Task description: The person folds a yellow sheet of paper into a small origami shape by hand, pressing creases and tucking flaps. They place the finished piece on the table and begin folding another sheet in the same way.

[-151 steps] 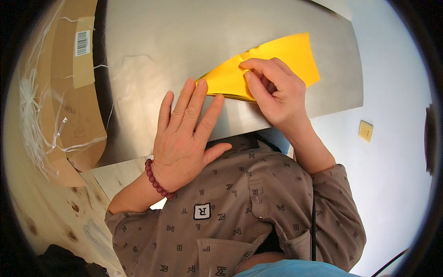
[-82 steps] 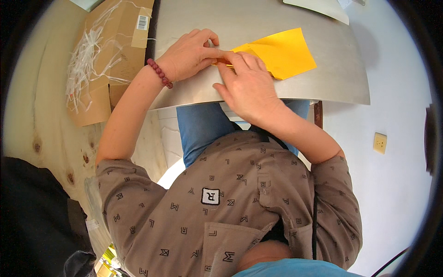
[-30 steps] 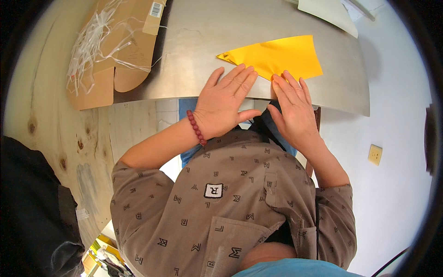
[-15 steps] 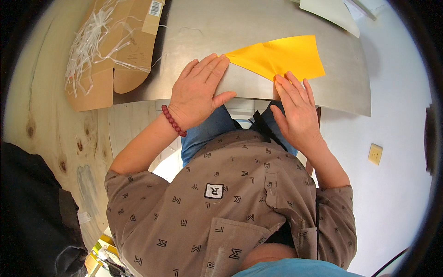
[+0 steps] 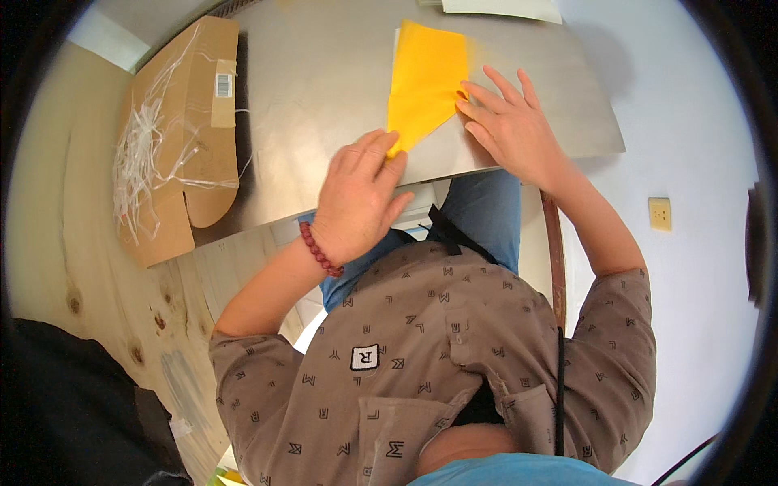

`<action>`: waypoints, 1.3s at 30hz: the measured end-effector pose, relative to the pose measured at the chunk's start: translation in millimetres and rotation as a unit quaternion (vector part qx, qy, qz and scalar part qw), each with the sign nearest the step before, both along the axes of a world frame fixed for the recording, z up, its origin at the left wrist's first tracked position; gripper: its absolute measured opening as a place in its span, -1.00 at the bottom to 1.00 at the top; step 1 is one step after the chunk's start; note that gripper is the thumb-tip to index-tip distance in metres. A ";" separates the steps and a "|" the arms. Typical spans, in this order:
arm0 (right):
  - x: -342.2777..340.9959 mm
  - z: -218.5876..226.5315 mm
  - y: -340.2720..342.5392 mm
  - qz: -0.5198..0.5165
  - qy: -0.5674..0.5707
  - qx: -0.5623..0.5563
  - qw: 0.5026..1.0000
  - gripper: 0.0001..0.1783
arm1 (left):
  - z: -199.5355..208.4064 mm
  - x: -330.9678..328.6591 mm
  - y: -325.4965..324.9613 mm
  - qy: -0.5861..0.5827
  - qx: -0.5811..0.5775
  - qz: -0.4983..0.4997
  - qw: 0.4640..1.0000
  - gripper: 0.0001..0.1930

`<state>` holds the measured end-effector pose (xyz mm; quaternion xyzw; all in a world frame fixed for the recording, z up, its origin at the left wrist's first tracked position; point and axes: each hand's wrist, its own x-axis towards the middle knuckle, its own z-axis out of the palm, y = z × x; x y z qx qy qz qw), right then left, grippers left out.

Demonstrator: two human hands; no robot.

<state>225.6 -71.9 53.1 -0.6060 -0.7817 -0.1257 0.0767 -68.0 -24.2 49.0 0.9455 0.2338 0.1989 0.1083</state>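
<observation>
A folded yellow sheet (image 5: 427, 73), paper or cloth, lies on the grey metal table (image 5: 324, 97). It tapers to a narrow point toward me and is broad at its far end. My left hand (image 5: 356, 190) lies over that point, fingertips on it and thumb held out to the side; a dark red bead bracelet circles the wrist. At the sheet's right edge, my right hand (image 5: 515, 134) touches a small lifted spot with its nearest fingertips. Its other fingers are spread in the air, and the thumb stands apart.
A brown cardboard box piece (image 5: 207, 130) with tangled white plastic strips (image 5: 146, 146) is at the table's left. White sheets (image 5: 502, 8) lie at the far edge. On the right wall is a socket (image 5: 660, 214). Dark cloth (image 5: 73, 405) hangs at lower left.
The yellow sheet has turned so its broad end points away from me and its tip points nearer. My left hand moved nearer with the tip; my right fingers spread. The view has also shifted.
</observation>
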 end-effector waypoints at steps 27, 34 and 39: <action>-22.6 -30.2 44.1 -0.068 0.182 0.080 0.978 -0.56 | 44.9 69.7 40.6 0.022 -0.148 -0.031 0.988 -0.68; -32.0 -42.7 37.0 -0.075 0.157 0.112 0.978 -0.47 | -7.4 102.8 120.0 -0.033 -0.041 -0.068 0.996 -0.74; -26.9 -46.8 23.3 -0.008 0.178 0.085 0.980 -0.38 | -20.2 83.0 119.9 -0.007 -0.007 -0.119 0.993 -0.67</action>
